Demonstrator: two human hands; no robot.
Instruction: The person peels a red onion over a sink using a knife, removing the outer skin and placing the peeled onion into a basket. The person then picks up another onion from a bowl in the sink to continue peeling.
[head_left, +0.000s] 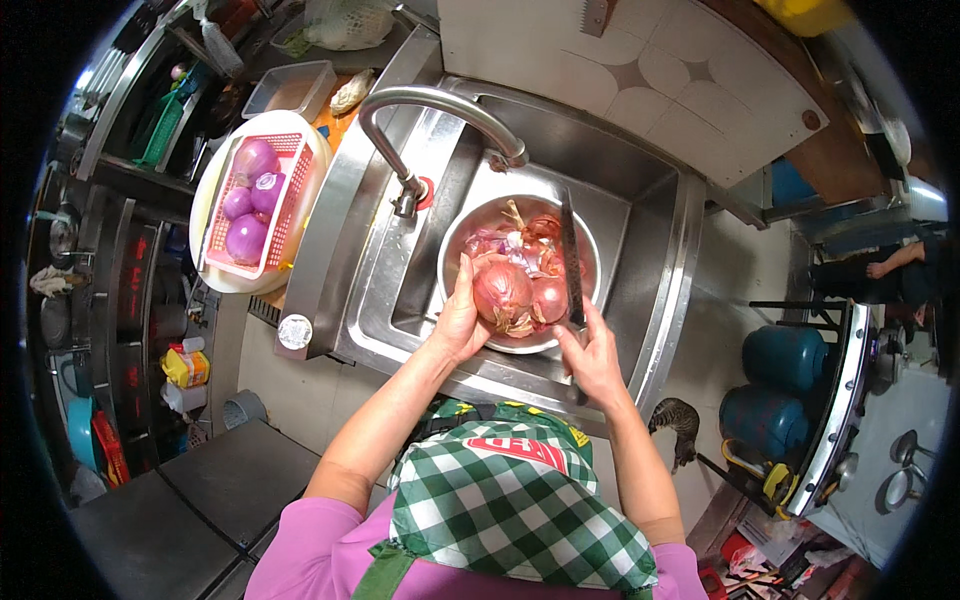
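Observation:
My left hand (460, 316) grips a large red onion (503, 292) with its dry skin on, held over the near left part of a round metal bowl (444, 262). In my right hand (594, 358) is a knife (571, 255), its dark blade pointing away from me across the bowl's right side. The blade stays apart from the onion in my left hand. Another unpeeled red onion (550, 298) lies in the bowl, along with loose onion skins (525, 244). The bowl stands in a stainless steel sink (645, 187).
A curved metal faucet (450, 96) arches over the sink's left side. Leftward, a pink basket (291, 199) holds several peeled red onions (246, 238). A cat (677, 427) is on the floor at right, near blue-green gas cylinders (784, 358). Another person's hand (876, 270) shows far right.

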